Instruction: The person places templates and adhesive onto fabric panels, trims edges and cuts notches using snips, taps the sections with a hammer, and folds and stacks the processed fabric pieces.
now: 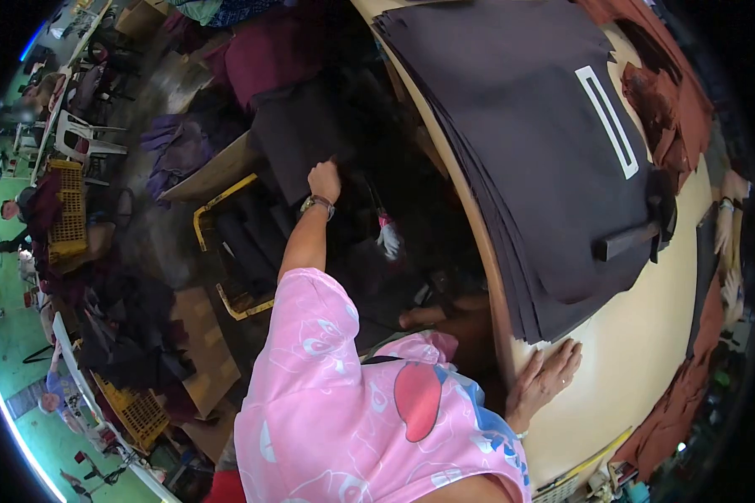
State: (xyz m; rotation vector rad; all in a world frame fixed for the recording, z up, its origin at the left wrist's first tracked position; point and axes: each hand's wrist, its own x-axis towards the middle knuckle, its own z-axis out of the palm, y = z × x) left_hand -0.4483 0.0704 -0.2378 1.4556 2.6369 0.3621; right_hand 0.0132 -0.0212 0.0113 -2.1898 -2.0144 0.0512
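Where the right hand (549, 375) rests: pale tabletop (646, 310), beneath a flattened palm holding nothing visible.
Dark cloth stack (512, 142): just beyond the right fingertips, long axis running away from them, slanting left.
Loose dark cloth (289, 126): beside the left hand (325, 180); probably best handled by one edge, kept smooth, right palm bracing; its visible length runs ahead and left, right side lost in shadow.
White slotted strip (616, 126): on the stack, ahead of the right hand.
Left hand: curled against the loose cloth; whether it grips, I cannot tell.

Dark charcoal stacked fabric panels (512, 142) at upper right, white rectangular frame (604, 124) on top, pale cream surface (625, 352), rust-red crumpled cloth (675, 109), pink cartoon-printed shirt (352, 411) lower centre
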